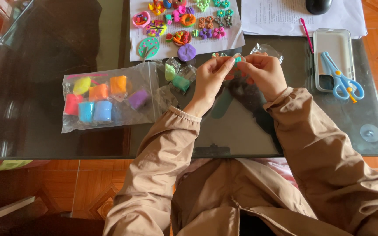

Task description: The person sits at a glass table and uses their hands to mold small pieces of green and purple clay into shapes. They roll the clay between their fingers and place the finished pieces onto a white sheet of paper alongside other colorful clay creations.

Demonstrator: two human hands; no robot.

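My left hand [211, 78] and my right hand [264, 72] meet over the glass table [31, 87], fingertips pinching a small teal piece of clay [237, 59] between them. Both wrists wear tan jacket sleeves. Just left of my left hand lie two small bags holding a light green clay lump [170, 71] and a green clay lump [181, 83]. A crumpled clear wrapper [267, 49] sits behind my right hand.
A clear plastic bag [110, 98] holds several coloured clay blocks at left. A paper sheet [182, 26] at the back carries several small clay figures, flowers and a purple disc. Blue scissors [341, 81] lie by a clear tray [335, 50]; a pink tool [306, 32] and a dark mouse [318, 5] sit near more paper.
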